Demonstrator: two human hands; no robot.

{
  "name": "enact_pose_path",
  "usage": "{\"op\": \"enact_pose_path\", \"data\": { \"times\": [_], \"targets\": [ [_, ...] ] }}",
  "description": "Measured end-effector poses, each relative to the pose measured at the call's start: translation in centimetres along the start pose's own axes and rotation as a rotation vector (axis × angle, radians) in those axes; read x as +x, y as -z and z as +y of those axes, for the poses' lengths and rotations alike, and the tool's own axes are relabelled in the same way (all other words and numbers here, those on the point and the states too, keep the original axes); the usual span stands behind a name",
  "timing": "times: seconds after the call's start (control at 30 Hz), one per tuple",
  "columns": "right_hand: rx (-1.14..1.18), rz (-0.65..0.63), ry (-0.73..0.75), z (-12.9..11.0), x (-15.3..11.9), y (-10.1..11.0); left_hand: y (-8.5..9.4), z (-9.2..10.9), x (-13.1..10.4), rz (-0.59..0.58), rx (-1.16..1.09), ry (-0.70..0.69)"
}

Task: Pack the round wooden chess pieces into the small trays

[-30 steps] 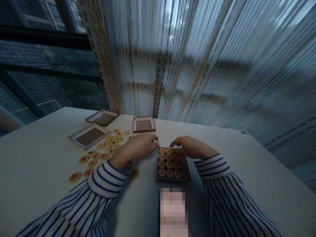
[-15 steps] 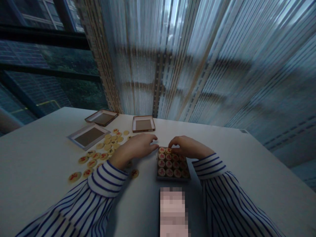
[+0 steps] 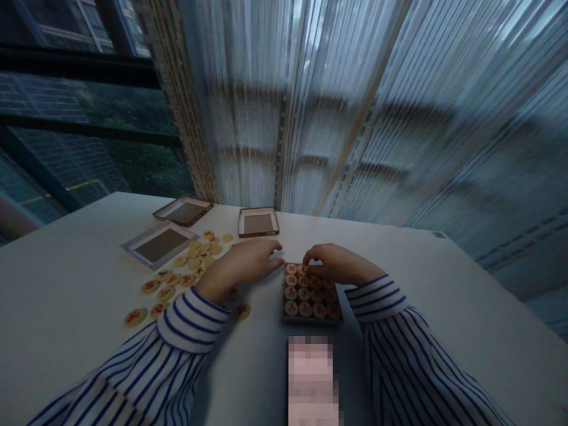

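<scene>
A small square box (image 3: pixel 312 322) in front of me holds rows of round Chinese chess pieces (image 3: pixel 304 294) with red characters. My right hand (image 3: pixel 335 263) reaches over its far right part. Its bent thumb and index finger close on a Chinese chess piece (image 3: pixel 303 270) in the far row; the palm covers the pieces beside it. My left hand (image 3: pixel 251 260) hovers left of the box with thumb and fingers apart, holding nothing. Its thumb tip is by the box's far left corner; whether it touches cannot be told.
Loose chess pieces (image 3: pixel 193 254) lie scattered on the left, some behind my left forearm, one piece (image 3: pixel 242 312) nearer the box. Beyond are a grey-rimmed lid (image 3: pixel 133 254) and two shallow brown trays (image 3: pixel 240 232) (image 3: pixel 195 223). A blurred-out phone-like object (image 3: pixel 310 378) lies closest to me.
The piece under my right fingertips appears slightly turned, its red character at another angle. Both hands keep nearly the same place.
</scene>
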State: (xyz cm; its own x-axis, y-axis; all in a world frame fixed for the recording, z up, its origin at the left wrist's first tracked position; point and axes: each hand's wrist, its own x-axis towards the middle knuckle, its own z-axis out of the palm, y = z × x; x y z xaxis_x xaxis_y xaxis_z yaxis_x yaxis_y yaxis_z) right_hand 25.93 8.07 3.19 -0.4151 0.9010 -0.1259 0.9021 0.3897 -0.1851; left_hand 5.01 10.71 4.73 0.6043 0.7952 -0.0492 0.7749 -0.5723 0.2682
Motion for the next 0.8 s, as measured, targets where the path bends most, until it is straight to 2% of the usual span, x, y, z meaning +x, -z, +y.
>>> {"op": "enact_pose_path", "data": {
  "times": [0.2, 0.37, 0.53, 0.63, 0.8],
  "targets": [
    [-0.019, -0.030, -0.020, -0.3, -0.1, 0.4, -0.1, -0.3, 0.0, 0.003, 0.037, 0.012],
    [-0.017, 0.016, -0.048, -0.1, -0.4, 0.7, 0.7, -0.8, -0.1, -0.015, 0.015, 0.039],
    [-0.042, 0.103, -0.075, 0.0, -0.7, 1.0, 2.0, -2.9, -0.2, -0.005, 0.007, 0.083],
    [-0.075, 0.131, -0.072, -0.3, -0.8, 1.2, 2.5, -4.3, -0.2, 0.046, 0.035, 0.129],
    [-0.130, 0.163, -0.083, -1.1, -0.8, 1.6, 2.9, -5.2, -0.4, 0.073, 0.033, 0.131]
  ]
}}
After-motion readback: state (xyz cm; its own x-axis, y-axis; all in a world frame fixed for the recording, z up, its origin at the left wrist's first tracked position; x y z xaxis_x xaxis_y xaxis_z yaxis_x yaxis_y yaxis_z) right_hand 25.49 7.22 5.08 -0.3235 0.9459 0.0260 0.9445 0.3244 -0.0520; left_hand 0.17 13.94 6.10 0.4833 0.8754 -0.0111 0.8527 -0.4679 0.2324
